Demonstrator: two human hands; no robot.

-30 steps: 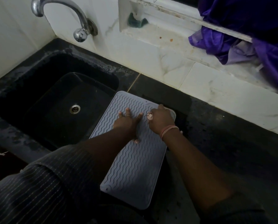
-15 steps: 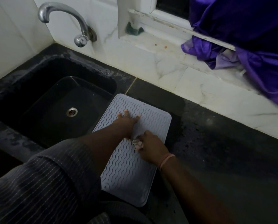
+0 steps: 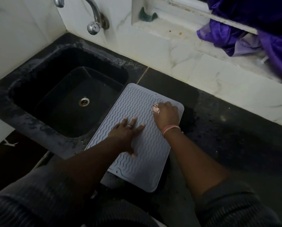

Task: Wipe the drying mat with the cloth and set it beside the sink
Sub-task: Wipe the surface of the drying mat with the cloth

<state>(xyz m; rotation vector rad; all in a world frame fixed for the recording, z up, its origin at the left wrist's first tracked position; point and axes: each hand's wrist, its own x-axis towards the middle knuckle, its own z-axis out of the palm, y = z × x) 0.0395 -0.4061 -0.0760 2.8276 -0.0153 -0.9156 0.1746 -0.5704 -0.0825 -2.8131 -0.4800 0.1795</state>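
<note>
A grey drying mat (image 3: 146,163) with wavy ridges lies flat on the black counter, just right of the black sink (image 3: 30,74). My left hand (image 3: 125,133) presses flat on the mat's middle, fingers spread. My right hand (image 3: 167,114) is closed around a small crumpled pale cloth (image 3: 155,108) and presses it on the mat near its far right corner. Most of the cloth is hidden inside the fist.
A chrome tap (image 3: 94,22) juts from the white tiled wall above the sink. Purple fabric (image 3: 268,35) hangs over the window ledge at the upper right. The dark wet counter (image 3: 227,136) stretches to the right of the mat. A drain (image 3: 84,101) sits in the sink floor.
My right hand with the cloth has swept from the mat's middle back out to its far right corner. My left hand stays pressed on the mat. The view has shifted slightly.
</note>
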